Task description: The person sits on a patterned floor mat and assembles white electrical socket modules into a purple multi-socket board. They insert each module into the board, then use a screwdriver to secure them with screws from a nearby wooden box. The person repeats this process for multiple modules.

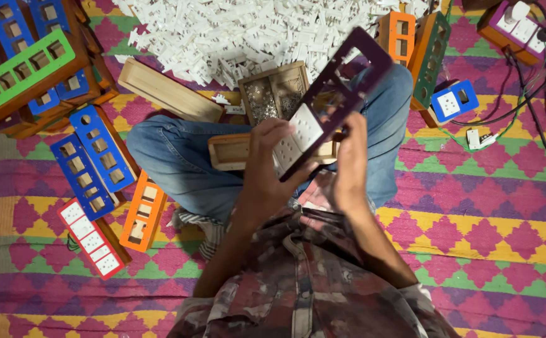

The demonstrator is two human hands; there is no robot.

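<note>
- Under me, the mat (492,206) in pink, yellow and green zigzags, and I'm sitting on it cross-legged in jeans (179,156).
- Up top, the big white heap (242,31) of plastic socket parts, spread wide across the mat.
- Off to my left, a stack of boards (29,69) with blue and green faceplates, their cutouts empty.
- Nearer my left knee, two blue plates (91,159), an orange plate (143,211) and a red board (91,236) with white sockets in it.
- On my right, an orange and a green box (429,53) standing on edge, then a small blue box (453,100) with a white socket and wires beside it.
- Between my knees, a wooden tray (273,91) with what looks like small metal bits; too fine to tell.
- In front of my chest, the purple plate (342,94), tilted, long end pointing up and away.
- My left hand (267,169) is clamped on the plate's lower end, thumb on a white socket (301,131) seated there.
- My right hand (351,166) grips the plate's lower right edge, close beside the left.
</note>
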